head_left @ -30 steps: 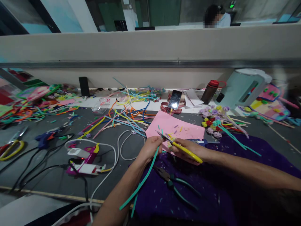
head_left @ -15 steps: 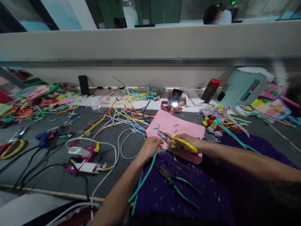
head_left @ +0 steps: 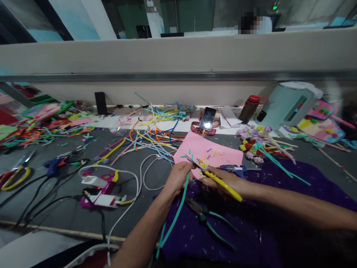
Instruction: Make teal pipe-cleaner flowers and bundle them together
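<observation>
Pinched in my left hand is a green pipe cleaner, its long tail hanging down over the dark purple cloth. My right hand is closed around yellow-handled scissors, whose blades point left, close to my left fingertips. Beneath both hands lies a pink sheet scattered with small green, purple and yellow cut pieces. Pliers with dark green handles rest on the cloth just below my hands. A blue-handled tool lies behind my right hand.
Loose pipe cleaners spread behind my left hand. A power strip with cables, a glue gun and red-and-yellow scissors are at left. Pipe-cleaner flowers, a bottle and a kettle stand right. A person sits beyond the partition.
The scissors have tilted, with their handle lower and further right, and my right hand has shifted slightly down. Another green piece lies on the pink sheet, and the blue-handled tool shows more.
</observation>
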Demonstrator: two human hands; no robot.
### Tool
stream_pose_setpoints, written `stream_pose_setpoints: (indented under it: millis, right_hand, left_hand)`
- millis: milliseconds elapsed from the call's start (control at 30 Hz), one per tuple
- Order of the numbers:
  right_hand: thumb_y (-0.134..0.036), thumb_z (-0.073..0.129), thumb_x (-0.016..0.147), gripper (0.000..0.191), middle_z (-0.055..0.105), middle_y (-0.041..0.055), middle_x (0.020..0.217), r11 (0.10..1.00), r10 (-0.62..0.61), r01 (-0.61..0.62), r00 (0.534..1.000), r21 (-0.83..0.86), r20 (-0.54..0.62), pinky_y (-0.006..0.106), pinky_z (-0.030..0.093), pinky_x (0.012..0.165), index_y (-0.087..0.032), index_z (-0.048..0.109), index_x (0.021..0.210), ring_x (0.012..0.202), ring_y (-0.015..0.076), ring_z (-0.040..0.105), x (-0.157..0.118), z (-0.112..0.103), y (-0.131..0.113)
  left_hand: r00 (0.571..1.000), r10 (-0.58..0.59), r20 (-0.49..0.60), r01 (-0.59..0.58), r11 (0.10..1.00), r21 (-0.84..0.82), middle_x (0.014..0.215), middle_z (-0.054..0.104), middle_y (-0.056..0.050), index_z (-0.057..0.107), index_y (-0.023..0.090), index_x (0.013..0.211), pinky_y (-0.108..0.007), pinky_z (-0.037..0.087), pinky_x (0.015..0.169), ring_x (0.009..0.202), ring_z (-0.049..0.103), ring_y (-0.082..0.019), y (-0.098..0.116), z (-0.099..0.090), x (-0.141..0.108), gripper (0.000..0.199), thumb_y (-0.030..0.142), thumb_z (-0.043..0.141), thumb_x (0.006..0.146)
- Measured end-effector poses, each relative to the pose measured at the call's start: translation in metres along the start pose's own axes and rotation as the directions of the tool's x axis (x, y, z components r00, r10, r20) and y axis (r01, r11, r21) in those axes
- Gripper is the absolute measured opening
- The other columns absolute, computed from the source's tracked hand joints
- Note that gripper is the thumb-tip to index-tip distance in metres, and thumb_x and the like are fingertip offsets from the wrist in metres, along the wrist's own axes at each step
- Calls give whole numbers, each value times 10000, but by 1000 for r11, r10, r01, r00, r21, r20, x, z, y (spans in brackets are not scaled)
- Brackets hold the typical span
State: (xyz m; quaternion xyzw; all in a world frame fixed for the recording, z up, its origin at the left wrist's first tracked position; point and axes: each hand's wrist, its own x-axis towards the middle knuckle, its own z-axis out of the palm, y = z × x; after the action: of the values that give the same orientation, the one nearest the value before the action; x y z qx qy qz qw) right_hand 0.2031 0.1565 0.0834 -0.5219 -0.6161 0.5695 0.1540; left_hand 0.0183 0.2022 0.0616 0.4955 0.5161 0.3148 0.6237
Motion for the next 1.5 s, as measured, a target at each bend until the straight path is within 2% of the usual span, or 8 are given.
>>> stream_pose_setpoints:
  millis: [133, 367, 533, 733, 900, 1100, 1300, 1500]
  right_hand:
    - [-579, 498, 766, 416, 439, -57, 587, 999, -19, 19, 1000, 32, -1, 159, 308, 326, -202, 449, 935, 389, 50, 400, 10, 4, 6]
    - [-485, 403, 834, 319, 410, -52, 544, 945, 21, -57, 993, 323, 116, 164, 240, 337, -180, 447, 751, 378, 40, 319, 29, -1, 13]
    - [-435, 551, 757, 263, 429, -69, 520, 964, 101, -107, 994, 244, 36, 155, 232, 331, -188, 492, 826, 359, 41, 338, 33, -12, 10]
    - [-482, 566, 731, 327, 453, -65, 488, 953, 214, -207, 977, 223, -8, 149, 213, 304, -172, 529, 827, 323, 38, 343, 34, -17, 2]
    - [-541, 505, 764, 368, 446, -70, 537, 951, 161, -170, 985, 256, 55, 136, 229, 280, -190, 503, 871, 303, 23, 312, 19, -22, -4]
    - [-605, 481, 754, 419, 444, -60, 560, 985, 151, -156, 986, 77, 71, 175, 365, 317, -197, 444, 841, 361, 59, 406, -9, -11, -14]
    - [-589, 517, 746, 443, 431, -69, 533, 998, 69, -69, 998, -2, 16, 173, 337, 357, -207, 457, 964, 397, 66, 416, 2, -1, 1]
    - [-487, 558, 754, 326, 410, -81, 517, 978, 102, -105, 994, 181, 28, 167, 255, 354, -196, 459, 864, 368, 44, 342, 16, 3, 5]
  left_hand:
    - [1000, -2, 2, 2, 1000, 12, 364, 452, 64, 538, 160, 735, -170, 155, 284, 240, 275, -51, -3, 1, 0, 303, 458, 485, 727]
    - [1000, -15, -7, 15, 999, 34, 372, 452, 67, 546, 148, 771, -170, 152, 296, 250, 286, -51, -6, -1, 3, 321, 457, 464, 745]
    - [996, -55, 72, 49, 996, 75, 383, 458, 71, 565, 140, 807, -172, 151, 298, 242, 260, -38, -11, -4, 6, 337, 456, 460, 759]
    - [995, -84, 51, 75, 984, 160, 378, 462, 62, 576, 133, 764, -176, 160, 301, 254, 284, -44, -12, -8, 10, 304, 423, 486, 748]
    - [998, -61, 34, 56, 991, 118, 373, 446, 68, 561, 135, 755, -179, 151, 305, 254, 270, -45, -8, -9, 8, 280, 405, 488, 747]
    - [1000, -11, 22, 11, 1000, -2, 377, 431, 82, 559, 144, 837, -173, 145, 309, 269, 268, -48, -5, -5, -1, 320, 442, 512, 734]
    - [998, -55, 36, 52, 996, 74, 367, 438, 75, 514, 163, 679, -182, 153, 310, 254, 273, -45, -4, 1, -2, 304, 462, 502, 734]
    - [998, -53, 18, 51, 996, 75, 369, 454, 70, 528, 161, 714, -180, 162, 311, 259, 288, -50, -9, 1, 5, 289, 445, 486, 748]
